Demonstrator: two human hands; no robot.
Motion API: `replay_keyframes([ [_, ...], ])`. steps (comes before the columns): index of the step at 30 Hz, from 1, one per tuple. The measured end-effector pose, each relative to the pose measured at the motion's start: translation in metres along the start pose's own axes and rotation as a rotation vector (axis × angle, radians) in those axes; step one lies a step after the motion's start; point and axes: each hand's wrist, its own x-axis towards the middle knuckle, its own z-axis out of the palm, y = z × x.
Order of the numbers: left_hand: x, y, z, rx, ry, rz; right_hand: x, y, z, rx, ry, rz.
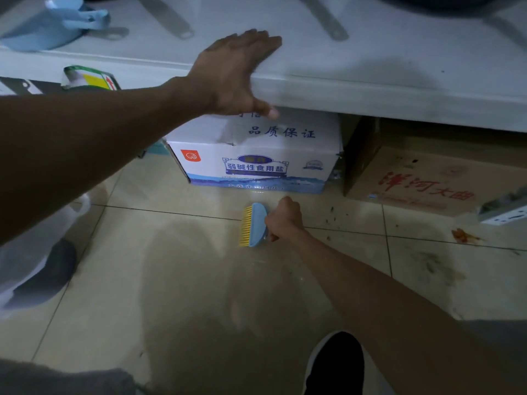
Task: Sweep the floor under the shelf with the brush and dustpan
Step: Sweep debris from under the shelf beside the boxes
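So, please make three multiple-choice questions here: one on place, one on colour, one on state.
1. Where is the dustpan? A. on the floor B. on the shelf C. in a hand
2. What colour are the brush bristles? A. red B. black C. yellow
3. The right hand is A. gripping the brush B. lying flat C. holding a box
Answers: 1 B, it lies on the shelf top; 2 C, yellow bristles show; 3 A, it is clenched on the brush.
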Motion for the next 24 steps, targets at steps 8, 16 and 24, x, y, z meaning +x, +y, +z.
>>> replay_keyframes([
  [8,0.031,0.059,0.003,-0.002,0.02,0.183,0.006,0.022,-0.029,0.021,0.056,0.047],
  [16,0.071,0.118,0.007,-0.015,0.007,0.293,0.014,0.043,-0.056,0.043,0.088,0.085],
  [24,0.088,0.13,0.009,-0.046,-0.12,0.288,0.011,0.068,-0.069,0.105,0.088,0.137],
])
